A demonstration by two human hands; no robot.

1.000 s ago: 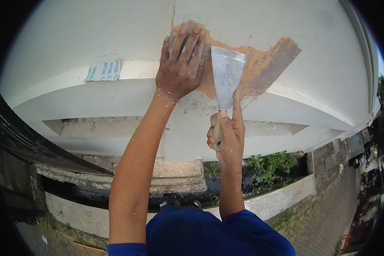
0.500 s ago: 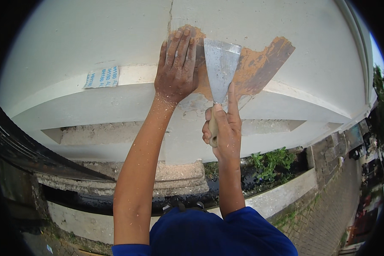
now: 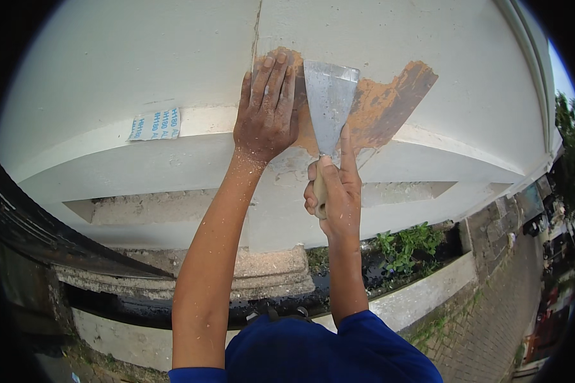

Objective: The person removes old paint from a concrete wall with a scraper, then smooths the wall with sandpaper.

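Scraper (image 3: 329, 102) with a broad metal blade is lying flat against the white wall (image 3: 140, 57), blade edge uppermost, its wide end sitting over the left part of a bare orange-brown patch (image 3: 390, 102) where the paint is gone. Blade is looking smeared and dull grey. Right hand (image 3: 335, 191) is gripping the handle from below, fingers curled tight round it, index finger stretching up along the neck of the blade. Left hand (image 3: 266, 115) is pressing flat on the wall just beside the blade, fingers together and pointing up, fingertips reaching the top of the scraped patch; it is holding nothing. Both hands and the left forearm are showing pale dust and specks.

A thin vertical crack (image 3: 257, 25) is running up the wall above the left hand. A raised moulding band (image 3: 172, 127) is crossing the wall under the hands, and a small pale sticker with blue print (image 3: 154, 124) is sitting on it well to the left. Below, a recessed ledge (image 3: 140, 207) with rough grey debris is showing. Person is wearing a blue shirt (image 3: 313, 351), seen at the lower edge.

Further down, green plants (image 3: 406, 246) are growing in a dark trough behind a low pale kerb (image 3: 421, 297). Brick paving (image 3: 492, 319) is running off to the right.
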